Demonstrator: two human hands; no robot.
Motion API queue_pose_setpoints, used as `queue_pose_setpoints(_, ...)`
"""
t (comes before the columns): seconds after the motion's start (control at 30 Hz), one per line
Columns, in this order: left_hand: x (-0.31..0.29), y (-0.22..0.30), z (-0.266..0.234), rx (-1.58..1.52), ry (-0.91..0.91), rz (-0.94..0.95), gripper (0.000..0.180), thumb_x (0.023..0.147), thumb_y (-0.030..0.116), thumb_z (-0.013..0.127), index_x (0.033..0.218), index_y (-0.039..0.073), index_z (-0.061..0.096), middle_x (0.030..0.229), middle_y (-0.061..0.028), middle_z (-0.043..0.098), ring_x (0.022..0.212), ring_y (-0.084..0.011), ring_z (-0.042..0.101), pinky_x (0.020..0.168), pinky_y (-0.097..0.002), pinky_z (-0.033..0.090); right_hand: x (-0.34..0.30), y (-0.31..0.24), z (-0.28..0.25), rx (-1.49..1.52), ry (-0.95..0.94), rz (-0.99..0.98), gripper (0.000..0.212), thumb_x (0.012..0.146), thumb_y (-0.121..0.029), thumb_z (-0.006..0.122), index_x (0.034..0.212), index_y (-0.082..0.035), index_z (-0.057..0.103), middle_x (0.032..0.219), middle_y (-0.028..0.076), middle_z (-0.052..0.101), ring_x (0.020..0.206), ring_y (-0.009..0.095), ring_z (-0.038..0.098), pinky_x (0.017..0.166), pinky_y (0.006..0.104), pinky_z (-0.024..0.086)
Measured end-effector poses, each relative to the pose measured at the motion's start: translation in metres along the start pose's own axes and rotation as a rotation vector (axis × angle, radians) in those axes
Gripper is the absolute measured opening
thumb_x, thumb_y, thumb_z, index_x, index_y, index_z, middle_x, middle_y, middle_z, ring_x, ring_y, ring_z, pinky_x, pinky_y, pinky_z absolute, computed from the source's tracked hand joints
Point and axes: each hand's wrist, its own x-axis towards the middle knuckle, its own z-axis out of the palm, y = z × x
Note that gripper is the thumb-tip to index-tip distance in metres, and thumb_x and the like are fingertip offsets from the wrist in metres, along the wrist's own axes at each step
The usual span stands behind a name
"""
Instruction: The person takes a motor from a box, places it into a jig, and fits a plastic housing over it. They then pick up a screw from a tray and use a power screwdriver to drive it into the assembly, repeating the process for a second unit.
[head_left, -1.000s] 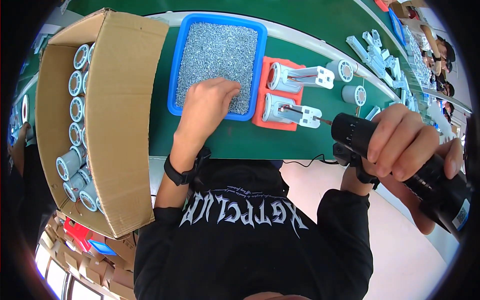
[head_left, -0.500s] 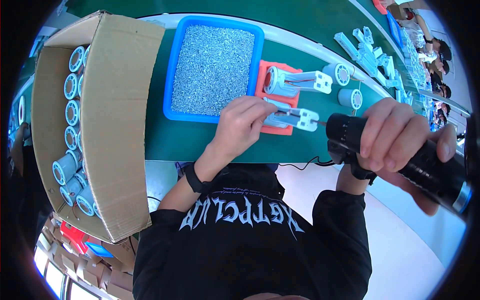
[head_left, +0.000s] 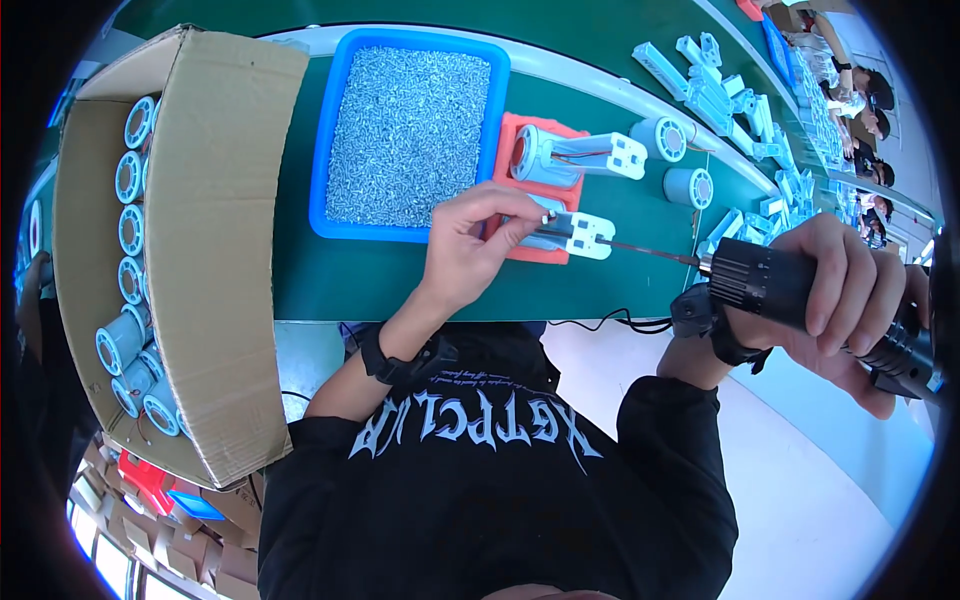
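I have the left hand (head_left: 465, 245) in a tight pinch, thumb nearly against forefinger, on a small bright piece (head_left: 548, 216); I take it for a screw but can't be sure. The right hand (head_left: 845, 290) is wrapped firmly around the driver (head_left: 745, 275). The lower unit (head_left: 590, 236) sits in the red holder (head_left: 512, 130), toward the worktop's (head_left: 400, 285) front edge, just beyond the right edge of the blue tray (head_left: 370, 232).

The driver's bit (head_left: 655, 250) reaches the unit's right end; I can't tell how far it goes in. What worries me most is that bit: it points toward my left fingertips, so a slip under pressure could jab them. A loosened pinch could drop the piece into the unit's hollow. If I push at a slant, the bit might skid or the unit could tip up out of the holder.
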Motion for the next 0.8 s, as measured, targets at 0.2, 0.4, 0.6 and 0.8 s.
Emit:
queue_pose_setpoints(0.2,-0.005,0.000,-0.009,0.016,-0.105,0.012,0.013,0.083,-0.007,0.065,0.095,-0.002,0.068,0.095,-0.0118,0.065,0.087,-0.0172,0.063,0.077,-0.0277,0.051,0.000,-0.003,-0.001,0.006,0.004,0.005,0.059,0.070,-0.042,0.081,0.110,-0.007,0.056,0.071,0.003,0.061,0.049,0.013,0.061,0.048,0.0235,0.056)
queue_pose_setpoints(0.4,-0.007,0.000,-0.007,0.027,-0.112,0.033,0.016,0.083,-0.008,0.065,0.097,-0.002,0.069,0.097,-0.0122,0.065,0.087,-0.0176,0.063,0.076,-0.0278,0.052,0.000,-0.010,-0.005,0.030,0.044,0.032,0.049,0.062,-0.052,0.082,0.082,-0.011,0.062,0.065,-0.004,0.061,0.049,0.007,0.060,0.051,0.0158,0.053)
queue_pose_setpoints(0.6,-0.005,0.001,-0.005,0.041,-0.064,0.097,0.018,0.080,-0.006,0.067,0.096,0.002,0.071,0.089,-0.0095,0.069,0.078,-0.0145,0.064,0.064,-0.0241,0.049,0.000,-0.008,-0.003,0.049,0.028,0.025,0.048,0.061,-0.054,0.083,0.066,-0.013,0.059,0.065,-0.004,0.062,0.050,0.007,0.061,0.051,0.0158,0.054)
queue_pose_setpoints(0.8,0.003,0.013,-0.006,0.356,-0.060,0.289,0.019,0.075,-0.004,0.070,0.093,0.002,0.070,0.088,-0.0103,0.069,0.084,-0.0229,0.066,0.071,-0.0304,0.052,0.006,0.002,0.002,-0.026,-0.084,0.127,0.050,0.061,-0.057,0.082,0.066,-0.014,0.057,0.066,-0.003,0.062,0.050,0.008,0.061,0.052,0.0172,0.053)
